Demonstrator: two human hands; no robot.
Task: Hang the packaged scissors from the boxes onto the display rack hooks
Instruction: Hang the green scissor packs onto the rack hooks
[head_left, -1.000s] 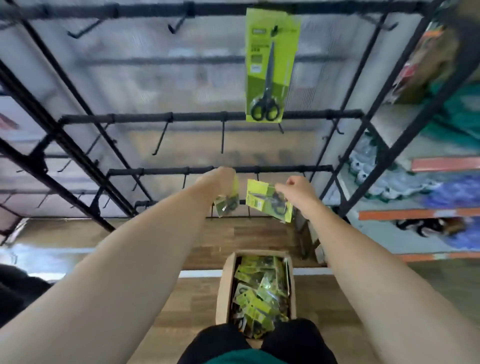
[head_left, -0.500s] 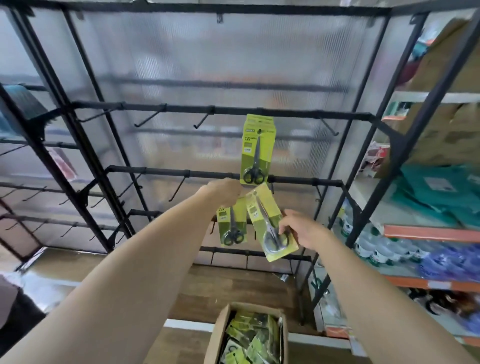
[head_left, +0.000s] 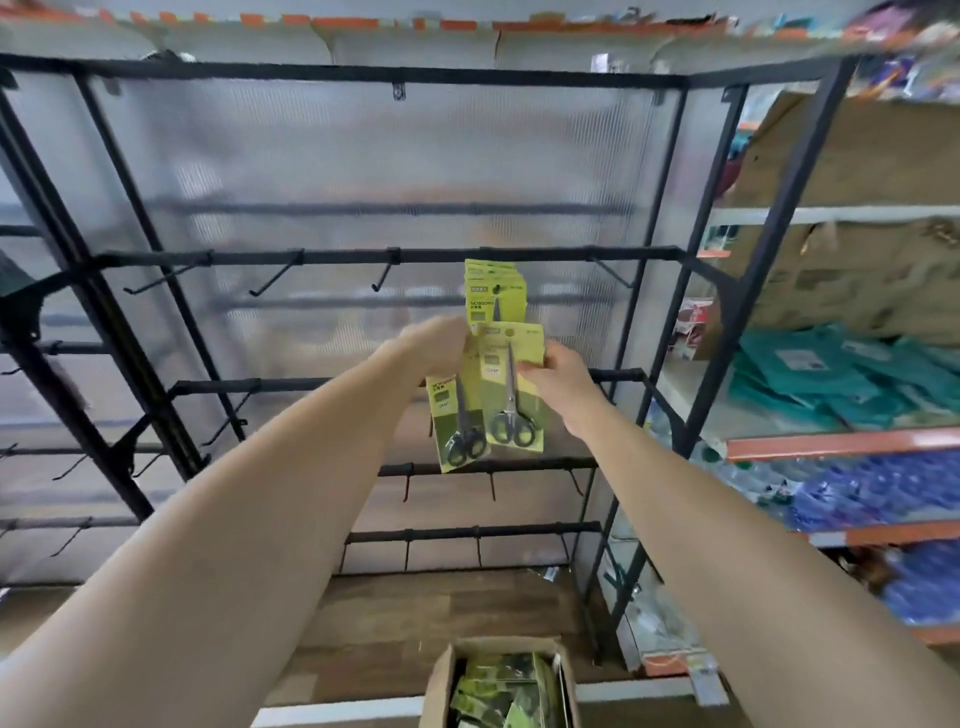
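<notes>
Black display rack (head_left: 395, 255): right hand (head_left: 558, 382) pinches a scissors pack (head_left: 511, 384), left hand (head_left: 436, 343) grips another pack (head_left: 457, 415). Its punched hole should meet the loaded hook squarely.

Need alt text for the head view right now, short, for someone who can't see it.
Both hands hold green scissors packs up at the black display rack: the right hand lifts one pack just below packs already hanging, the left hand holds another pack. An open box of more packs sits below.
</notes>
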